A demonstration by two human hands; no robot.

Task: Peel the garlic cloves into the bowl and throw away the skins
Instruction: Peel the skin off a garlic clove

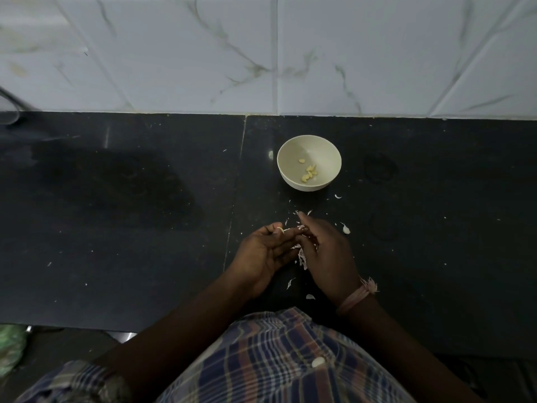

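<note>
A cream bowl (pixel 293 181) stands on the black counter beyond my hands, with several peeled yellow garlic cloves (pixel 309 172) in its bottom. My left hand (pixel 263 254) lies palm up with its fingers curled, and its fingertips pinch a small pale clove (pixel 279 229). My right hand (pixel 325 251) lies back up right beside it, fingers bent over a heap of thin white skins (pixel 302 257) between the two hands. What the right fingers hold is hidden. An unpeeled clove or a thick skin piece (pixel 345 229) lies just right of my right hand.
Skin flakes (pixel 290 283) are scattered on the dark counter (pixel 145 228) around and in front of my hands. A white marbled tile wall (pixel 261 53) backs the counter. A glass object (pixel 8 109) shows at the far left edge, and a green bag (pixel 10 347) lies below the counter.
</note>
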